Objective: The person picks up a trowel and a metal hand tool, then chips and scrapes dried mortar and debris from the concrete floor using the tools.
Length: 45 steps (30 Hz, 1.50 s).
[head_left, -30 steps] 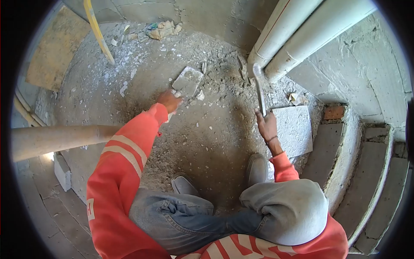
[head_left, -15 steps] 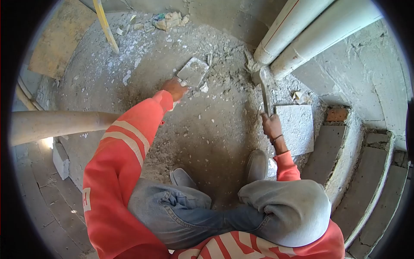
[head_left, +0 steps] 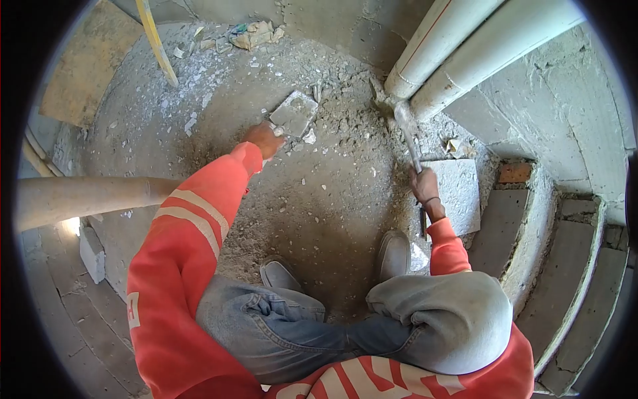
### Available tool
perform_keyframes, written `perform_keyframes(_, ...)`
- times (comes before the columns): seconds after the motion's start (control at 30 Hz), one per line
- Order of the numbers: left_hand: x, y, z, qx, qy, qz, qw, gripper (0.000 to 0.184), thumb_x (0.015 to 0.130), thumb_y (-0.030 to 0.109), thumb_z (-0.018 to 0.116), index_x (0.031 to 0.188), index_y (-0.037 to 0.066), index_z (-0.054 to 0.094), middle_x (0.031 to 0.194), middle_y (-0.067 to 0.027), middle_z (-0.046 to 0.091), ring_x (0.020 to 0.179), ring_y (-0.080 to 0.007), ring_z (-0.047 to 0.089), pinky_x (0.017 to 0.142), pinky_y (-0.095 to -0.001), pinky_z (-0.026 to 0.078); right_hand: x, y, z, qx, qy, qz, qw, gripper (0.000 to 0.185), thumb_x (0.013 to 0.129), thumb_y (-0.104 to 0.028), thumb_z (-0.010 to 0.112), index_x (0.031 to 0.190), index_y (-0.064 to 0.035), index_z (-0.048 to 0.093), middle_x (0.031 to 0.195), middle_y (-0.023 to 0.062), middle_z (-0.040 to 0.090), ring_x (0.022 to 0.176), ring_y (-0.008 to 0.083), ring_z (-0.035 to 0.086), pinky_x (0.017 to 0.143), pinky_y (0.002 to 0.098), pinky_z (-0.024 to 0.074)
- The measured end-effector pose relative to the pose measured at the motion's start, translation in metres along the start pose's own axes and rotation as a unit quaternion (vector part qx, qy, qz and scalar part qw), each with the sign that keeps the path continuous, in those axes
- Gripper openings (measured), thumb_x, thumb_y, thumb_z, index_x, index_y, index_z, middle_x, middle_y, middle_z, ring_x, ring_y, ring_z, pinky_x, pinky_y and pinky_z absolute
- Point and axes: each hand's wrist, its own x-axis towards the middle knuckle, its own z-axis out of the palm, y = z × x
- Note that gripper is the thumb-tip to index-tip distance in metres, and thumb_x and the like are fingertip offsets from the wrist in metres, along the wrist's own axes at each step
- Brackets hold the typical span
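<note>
My left hand [head_left: 266, 138] is closed at the near corner of a flat, dusty rectangular pan [head_left: 294, 114] lying on the floor. A pale end, perhaps of its handle, shows under the hand. In my right hand [head_left: 425, 186] is a long metal hand tool [head_left: 411, 147], its shaft pointing away from me. The tool's far end is blurred at the foot of two pipes, among grey rubble [head_left: 359, 110], so its exact kind cannot be made out. A dark handle end sticks out below the fist.
Two thick white pipes [head_left: 488, 56] rise at the back right. A pale square slab [head_left: 455, 193] lies beside my right hand, with curved block steps [head_left: 498, 223] further right. A round pole [head_left: 96, 198] crosses at left; a yellow strip [head_left: 158, 43] leans behind. Paper scraps [head_left: 256, 34] lie at the back.
My right hand has shifted slightly to the right, and the tool in it has swung and tilted at the foot of the pipes. My left hand and the pan stay nearly the same.
</note>
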Motion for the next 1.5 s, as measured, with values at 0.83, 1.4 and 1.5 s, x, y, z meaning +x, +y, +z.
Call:
perform_keyframes(0.83, -0.016, -0.001, 0.006, -0.033, -0.003, -0.005, 0.999, 0.038, 0.085, 0.031, 0.065, 0.111, 0.004, 0.061, 0.064, -0.0102, 0.062, 0.054, -0.0239, 0.063, 0.060, -0.0394, 0.049, -0.033, -0.027, -0.015, 0.150, 0.048, 0.024, 0.987, 0.044, 0.093, -0.039, 0.058, 0.081, 0.0030, 0.063, 0.062, 0.0211, 0.057, 0.058, 0.0354, 0.059, 0.057, 0.0430, 0.0444)
perform_keyframes(1.4, -0.009, -0.002, 0.016, 0.014, 0.005, -0.004, 1.000, 0.038, 0.085, 0.035, 0.065, 0.108, 0.005, 0.062, 0.062, -0.0109, 0.061, 0.053, -0.0231, 0.063, 0.062, -0.0384, 0.050, -0.037, -0.027, 0.000, 0.184, 0.050, 0.027, 0.981, 0.048, 0.091, -0.039, 0.059, 0.077, 0.0069, 0.060, 0.067, 0.0281, 0.059, 0.064, 0.0450, 0.059, 0.060, 0.0461, 0.0452)
perform_keyframes(1.5, -0.015, 0.003, 0.011, -0.062, -0.035, -0.034, 0.997, 0.039, 0.085, 0.035, 0.065, 0.108, 0.004, 0.062, 0.062, -0.0099, 0.061, 0.053, -0.0229, 0.063, 0.062, -0.0384, 0.049, -0.054, -0.053, -0.033, 0.231, 0.105, -0.037, 0.967, 0.047, 0.093, -0.039, 0.057, 0.075, 0.0042, 0.057, 0.057, 0.0166, 0.049, 0.052, 0.0265, 0.047, 0.052, 0.0406, 0.0395)
